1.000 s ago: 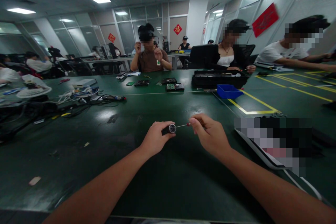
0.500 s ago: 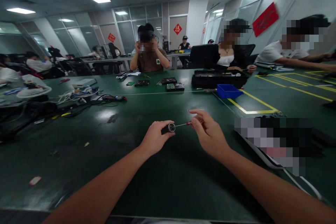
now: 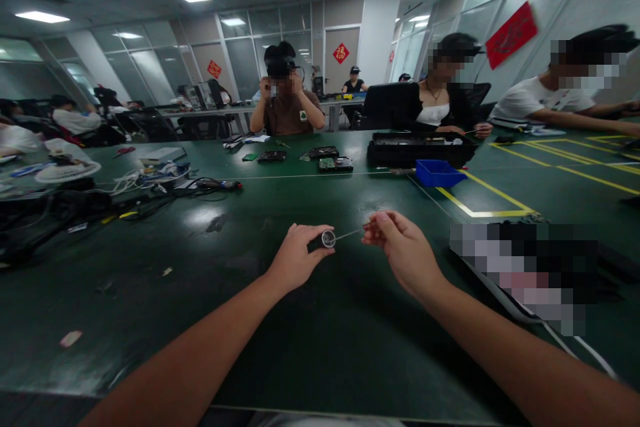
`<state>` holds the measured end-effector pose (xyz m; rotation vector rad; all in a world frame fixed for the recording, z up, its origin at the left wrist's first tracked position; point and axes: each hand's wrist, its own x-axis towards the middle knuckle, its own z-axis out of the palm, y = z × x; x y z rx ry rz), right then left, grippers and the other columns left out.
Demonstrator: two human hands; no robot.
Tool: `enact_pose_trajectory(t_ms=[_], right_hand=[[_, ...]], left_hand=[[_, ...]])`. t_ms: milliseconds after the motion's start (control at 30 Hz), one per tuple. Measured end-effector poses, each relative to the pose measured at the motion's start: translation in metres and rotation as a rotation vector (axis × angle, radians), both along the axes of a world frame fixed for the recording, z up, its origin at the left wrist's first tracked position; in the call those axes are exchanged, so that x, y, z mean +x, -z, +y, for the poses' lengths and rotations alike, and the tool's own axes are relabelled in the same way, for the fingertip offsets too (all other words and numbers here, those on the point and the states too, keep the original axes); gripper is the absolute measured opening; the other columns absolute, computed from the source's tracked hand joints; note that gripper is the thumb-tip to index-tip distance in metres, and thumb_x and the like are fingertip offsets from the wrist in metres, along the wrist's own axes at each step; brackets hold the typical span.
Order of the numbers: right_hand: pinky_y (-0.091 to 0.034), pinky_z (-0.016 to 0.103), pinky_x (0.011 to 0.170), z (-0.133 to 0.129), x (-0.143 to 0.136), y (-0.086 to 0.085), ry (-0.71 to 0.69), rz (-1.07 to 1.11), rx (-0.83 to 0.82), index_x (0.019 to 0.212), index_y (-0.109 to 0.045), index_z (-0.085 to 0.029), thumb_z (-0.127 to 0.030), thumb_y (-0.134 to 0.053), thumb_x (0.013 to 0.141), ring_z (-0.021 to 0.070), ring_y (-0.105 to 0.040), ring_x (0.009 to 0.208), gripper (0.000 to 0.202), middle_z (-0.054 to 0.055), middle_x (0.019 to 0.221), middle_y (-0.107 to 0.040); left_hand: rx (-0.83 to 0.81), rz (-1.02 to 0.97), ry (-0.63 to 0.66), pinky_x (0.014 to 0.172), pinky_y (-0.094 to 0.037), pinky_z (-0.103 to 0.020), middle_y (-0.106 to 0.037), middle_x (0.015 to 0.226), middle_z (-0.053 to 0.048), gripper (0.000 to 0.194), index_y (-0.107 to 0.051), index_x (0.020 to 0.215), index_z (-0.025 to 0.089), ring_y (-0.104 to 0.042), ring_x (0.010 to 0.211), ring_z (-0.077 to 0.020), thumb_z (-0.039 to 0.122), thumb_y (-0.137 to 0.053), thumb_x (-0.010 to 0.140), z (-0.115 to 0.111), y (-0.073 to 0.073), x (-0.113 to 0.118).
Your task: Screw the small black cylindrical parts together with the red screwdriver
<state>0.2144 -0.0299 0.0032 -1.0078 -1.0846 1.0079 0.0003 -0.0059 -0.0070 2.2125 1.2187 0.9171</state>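
Between the thumb and fingers of my left hand (image 3: pixel 296 257) is a small dark cylinder with a silvery round end (image 3: pixel 328 239) facing me. My right hand (image 3: pixel 403 247) is closed on the handle of a thin screwdriver (image 3: pixel 349 235), and my fingers cover most of that handle. The metal shaft points left, its tip at the cylinder's round end; whether it sits inside is too small to tell. Both hands are above the green table (image 3: pixel 300 360).
Cables (image 3: pixel 150 203) and a white basket (image 3: pixel 67 172) lie at the left. Circuit-board parts (image 3: pixel 335 164), a black case (image 3: pixel 420 150) and a blue bin (image 3: pixel 439 174) stand ahead. A blurred-out device (image 3: pixel 520 280) lies at the right. Several people sit around.
The fingers of my right hand, raised and spread before, have curled around the screwdriver handle. The view has shifted slightly, and the cylinder's round end faces me a little more.
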Motion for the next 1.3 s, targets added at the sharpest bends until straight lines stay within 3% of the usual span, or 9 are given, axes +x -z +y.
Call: enact_pose_trajectory(t_ms=[133, 533, 767, 967, 1100, 1300], right_hand=[[-0.055, 0.036, 0.072, -0.004, 0.001, -0.001, 0.101, -0.202, 0.125, 0.094, -0.063, -0.020, -0.050, -0.059, 0.092, 0.0178, -0.066, 0.072, 0.030, 0.003, 0.081, -0.068], [-0.055, 0.035, 0.070, -0.009, -0.002, -0.002, 0.100, -0.333, 0.192, 0.097, -0.063, -0.022, -0.047, -0.056, 0.095, 0.0190, -0.067, 0.073, 0.026, 0.004, 0.081, -0.071], [-0.051, 0.029, 0.061, -0.018, -0.002, -0.007, 0.163, -0.548, 0.275, 0.098, -0.067, -0.022, -0.042, -0.058, 0.096, 0.0182, -0.069, 0.072, 0.022, 0.003, 0.083, -0.074], [-0.042, 0.027, 0.050, -0.021, 0.000, -0.012, 0.292, -0.738, 0.374, 0.077, -0.069, -0.021, -0.047, -0.072, 0.085, 0.0139, -0.060, 0.052, 0.027, 0.000, 0.068, -0.070], [-0.043, 0.026, 0.051, -0.023, -0.001, -0.014, 0.265, -0.757, 0.398, 0.074, -0.068, -0.021, -0.045, -0.073, 0.084, 0.0141, -0.061, 0.052, 0.027, -0.001, 0.063, -0.068], [-0.048, 0.028, 0.059, -0.023, 0.000, -0.014, 0.158, -0.820, 0.425, 0.094, -0.069, -0.020, -0.033, -0.065, 0.091, 0.0173, -0.068, 0.069, 0.014, 0.003, 0.080, -0.072]], left_hand=[[0.000, -0.015, -0.007, 0.104, -0.040, -0.045, -0.070, 0.119, -0.002, 0.038, -0.066, 0.123, 0.029, -0.060, 0.111, -0.0252, 0.028, -0.074, 0.085, -0.001, 0.001, 0.000], [-0.017, 0.013, -0.011, 0.108, -0.037, -0.047, -0.071, 0.116, -0.001, 0.038, -0.066, 0.122, 0.028, -0.060, 0.109, -0.0240, 0.027, -0.075, 0.084, -0.003, -0.003, 0.002], [-0.006, 0.029, -0.021, 0.107, -0.038, -0.049, -0.071, 0.118, -0.003, 0.038, -0.067, 0.121, 0.029, -0.060, 0.109, -0.0256, 0.029, -0.075, 0.084, -0.003, -0.002, 0.002], [0.032, 0.062, -0.017, 0.111, -0.033, -0.053, -0.071, 0.118, -0.003, 0.039, -0.067, 0.121, 0.029, -0.060, 0.111, -0.0258, 0.029, -0.076, 0.084, -0.002, 0.000, 0.001], [0.051, 0.071, -0.001, 0.110, -0.033, -0.052, -0.070, 0.119, -0.002, 0.039, -0.066, 0.122, 0.030, -0.061, 0.112, -0.0245, 0.030, -0.076, 0.084, 0.000, 0.003, -0.001], [0.041, 0.085, -0.017, 0.106, -0.036, -0.049, -0.071, 0.114, -0.002, 0.038, -0.067, 0.121, 0.029, -0.061, 0.106, -0.0242, 0.028, -0.076, 0.084, 0.001, 0.003, -0.001]])
